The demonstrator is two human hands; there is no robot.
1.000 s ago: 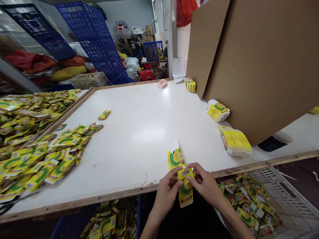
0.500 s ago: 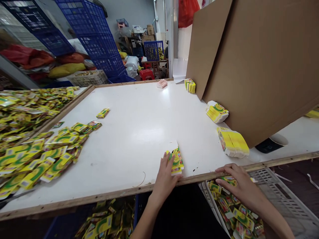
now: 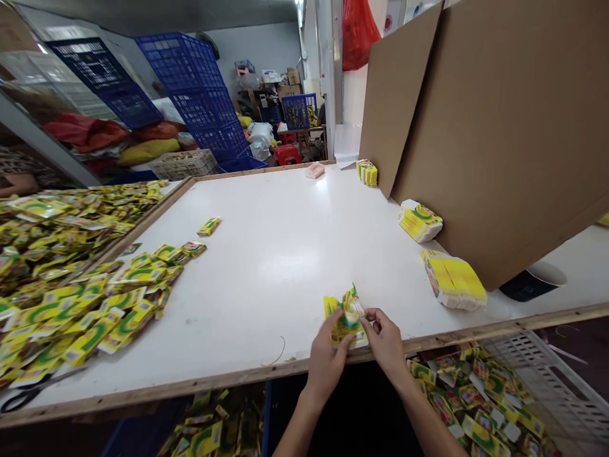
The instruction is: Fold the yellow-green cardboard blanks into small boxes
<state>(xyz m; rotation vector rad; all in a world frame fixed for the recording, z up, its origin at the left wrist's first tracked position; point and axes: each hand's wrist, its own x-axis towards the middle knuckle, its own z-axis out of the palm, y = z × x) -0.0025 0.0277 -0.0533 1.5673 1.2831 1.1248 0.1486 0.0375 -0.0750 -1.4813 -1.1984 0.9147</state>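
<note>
A single view, worn on the person's head, looks forward and steeply down over the near edge of the table (image 3: 247, 254) — the left hand (image 3: 326, 358) and right hand (image 3: 385, 339) are close below, just right of centre. It is wide, reaching well beyond the table to blue crates (image 3: 200, 95) and the back wall (image 3: 280, 44) — both far off.
</note>
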